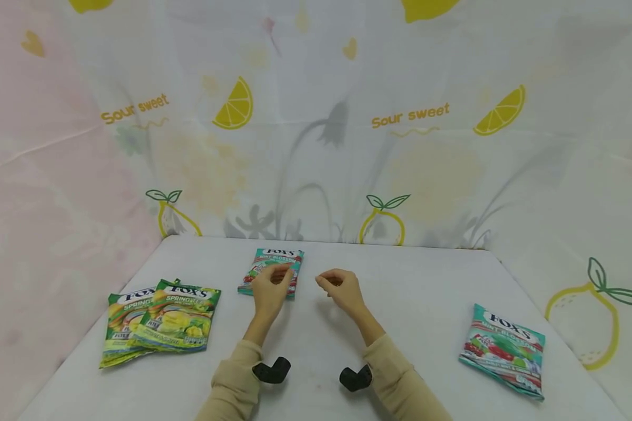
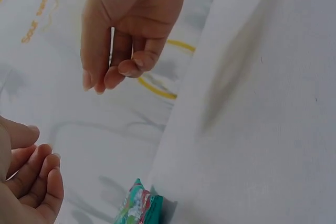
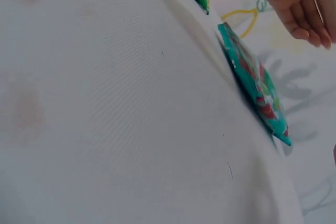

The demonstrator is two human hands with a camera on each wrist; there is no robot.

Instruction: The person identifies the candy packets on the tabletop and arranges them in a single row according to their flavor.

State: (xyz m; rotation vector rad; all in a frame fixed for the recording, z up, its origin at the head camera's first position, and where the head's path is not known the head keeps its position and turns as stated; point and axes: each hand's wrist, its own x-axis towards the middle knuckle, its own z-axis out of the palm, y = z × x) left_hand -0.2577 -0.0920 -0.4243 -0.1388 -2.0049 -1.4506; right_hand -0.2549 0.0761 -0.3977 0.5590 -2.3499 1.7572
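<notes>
The left hand (image 1: 270, 289) and the right hand (image 1: 344, 289) are raised side by side above the table (image 1: 400, 327), palms facing each other, fingers loosely bent toward the thumbs, with nothing in either. The nearest thing to both is the far Mint Blossom bag (image 1: 271, 259), which lies near the back edge of the table; in the head view the left hand covers part of it. This bag is teal, with "FOX'S" across its top, "MINT BLOSSOM" beneath, and red and green pictures on its front. The right wrist view shows what the head view does not: the bag from the side, plump in the middle and thin at its teal ends, with a clear gap between it and the left hand. The left wrist view shows only part of a teal bag, but has the right hand's bent fingers up close. Farther out, seen together only from the head, two green and yellow Spring Tea bags (image 1: 179, 318) overlap at the left, and a second Mint Blossom bag (image 1: 504, 351) lies well apart at the right. Beige sleeves (image 1: 234, 386) cover the forearms, each with a black device (image 1: 274, 371) at the wrist. A lemon-printed backdrop (image 1: 316, 164) hangs behind.
</notes>
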